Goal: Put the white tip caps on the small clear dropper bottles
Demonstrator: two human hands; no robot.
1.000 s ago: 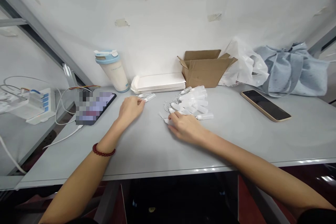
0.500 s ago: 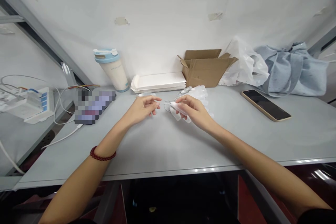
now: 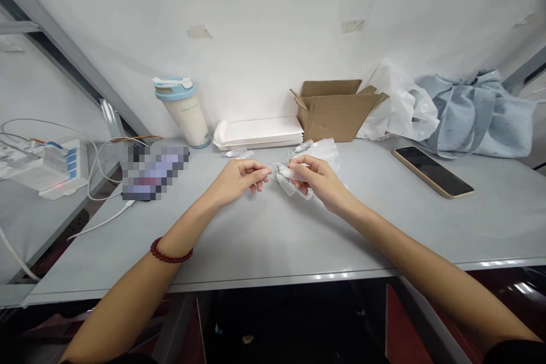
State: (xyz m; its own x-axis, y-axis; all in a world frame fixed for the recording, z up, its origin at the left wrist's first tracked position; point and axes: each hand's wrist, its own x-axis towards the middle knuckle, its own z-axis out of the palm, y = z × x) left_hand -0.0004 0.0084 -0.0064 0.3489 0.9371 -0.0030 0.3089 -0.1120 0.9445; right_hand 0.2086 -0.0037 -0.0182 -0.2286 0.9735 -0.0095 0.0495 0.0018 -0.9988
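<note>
My right hand is closed on a small translucent tube with a white tip. Thumb and forefinger of my left hand are pinched at the edge of a thin ring or loop just left of the tube. Behind and beneath my right hand lies a pile of similar translucent tubes on the grey table. A few more small tubes lie behind my left hand.
Along the wall stand a tilted cup, white flat boxes, an open cardboard box, a plastic bag and a blue bag. Phones lie at right and left, near a power strip.
My left hand has moved right, toward the tube, and its thumb and forefinger have closed at the loop. Small tubes behind it show more fully.
</note>
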